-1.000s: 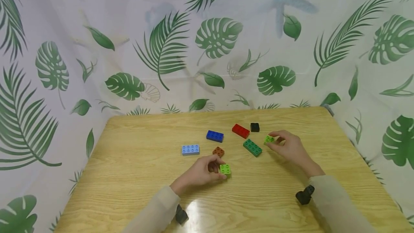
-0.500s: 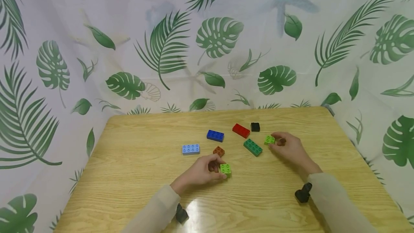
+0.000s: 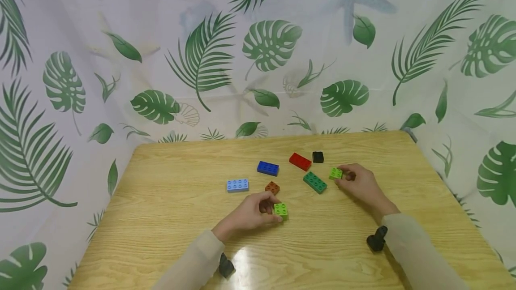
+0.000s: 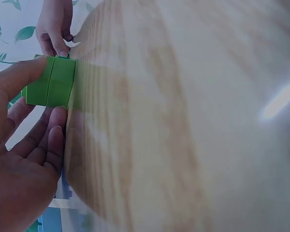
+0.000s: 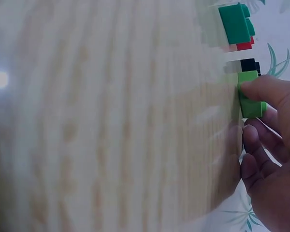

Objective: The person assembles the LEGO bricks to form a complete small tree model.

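Observation:
My left hand (image 3: 251, 211) pinches a lime-green toy building block (image 3: 281, 210) between thumb and fingers near the table's middle. In the left wrist view a seam divides this green piece (image 4: 51, 82), like two blocks stacked together. Farther right, my right hand (image 3: 360, 185) pinches a smaller-looking lime-green block (image 3: 335, 173) at the table surface. The right wrist view shows the thumb against that block's side (image 5: 250, 96), with fingertips at its other edge. A dark green block (image 3: 315, 182) lies just left of it, and a brown block (image 3: 272, 188) lies just beyond my left hand.
A light blue block (image 3: 238, 185), a dark blue block (image 3: 268, 168), a red block (image 3: 300, 161) and a black block (image 3: 317, 157) lie apart on the wooden table (image 3: 173, 178). A leaf-patterned cloth (image 3: 225, 70) hangs behind and at both sides.
My right hand has shifted slightly to the right, so more of its lime-green block shows between the fingertips. The left hand and its block have stayed in place.

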{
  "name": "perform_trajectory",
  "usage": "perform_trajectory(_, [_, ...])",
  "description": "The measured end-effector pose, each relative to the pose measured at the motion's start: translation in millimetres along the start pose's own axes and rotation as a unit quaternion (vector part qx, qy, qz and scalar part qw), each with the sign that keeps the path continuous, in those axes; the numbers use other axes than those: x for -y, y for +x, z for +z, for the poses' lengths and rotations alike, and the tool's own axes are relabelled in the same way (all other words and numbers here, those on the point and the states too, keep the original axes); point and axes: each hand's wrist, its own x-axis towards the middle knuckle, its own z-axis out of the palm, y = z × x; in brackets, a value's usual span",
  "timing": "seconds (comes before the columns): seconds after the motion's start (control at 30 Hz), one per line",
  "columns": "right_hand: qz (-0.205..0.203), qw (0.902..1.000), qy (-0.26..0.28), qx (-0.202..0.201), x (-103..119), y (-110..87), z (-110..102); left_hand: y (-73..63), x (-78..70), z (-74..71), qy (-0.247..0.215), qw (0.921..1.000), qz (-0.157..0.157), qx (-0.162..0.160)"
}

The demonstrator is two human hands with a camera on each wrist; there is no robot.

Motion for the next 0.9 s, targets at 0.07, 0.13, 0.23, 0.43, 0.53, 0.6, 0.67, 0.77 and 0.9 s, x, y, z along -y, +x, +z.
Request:
perform_trajectory(0.07, [-0.002,1.0,-0.001,0.002,1.0,0.5,-0.7,-0.1,-0.6,-0.1,-0.001,1.0,0.0,0.0])
perform_trajectory(0.13, [-0.003,1.0,-0.004,0.003,1.8,1.0,-1.6,0.0,-1.0,0.0,0.0,1.0,0.001,0.0])
perform_trajectory(0.23, [-0.011,0.9999,-0.011,0.001,3.4,1.0,-3.7,0.0,-1.2,0.3,0.002,1.0,0.003,0.001])
perform_trajectory(0.43, [-0.033,0.999,-0.028,-0.004,16.9,-3.0,-6.7,-0.8,-1.1,0.2,0.004,1.0,-0.001,0.0])
perform_trajectory(0.53, [-0.035,0.9991,-0.025,-0.002,30.7,-5.0,-6.6,-1.0,-1.0,0.0,0.002,1.0,-0.002,-0.002])
perform_trajectory(0.6, [-0.037,0.9992,-0.017,0.003,39.9,-6.8,-5.5,-1.1,-1.2,-0.2,0.002,1.0,-0.003,-0.002])
perform_trajectory(0.67, [-0.041,0.9991,-0.008,0.007,47.9,-8.6,-3.6,-1.1,-1.3,-0.4,0.002,1.0,-0.003,-0.002])
perform_trajectory(0.77, [-0.052,0.9985,0.005,0.012,57.9,-11.6,0.8,-0.8,-1.4,-0.4,0.003,1.0,-0.003,-0.002])
perform_trajectory(0.9, [-0.068,0.9975,0.005,0.017,68.6,-14.7,9.1,-0.1,-1.5,-0.1,0.004,1.0,-0.001,-0.002])
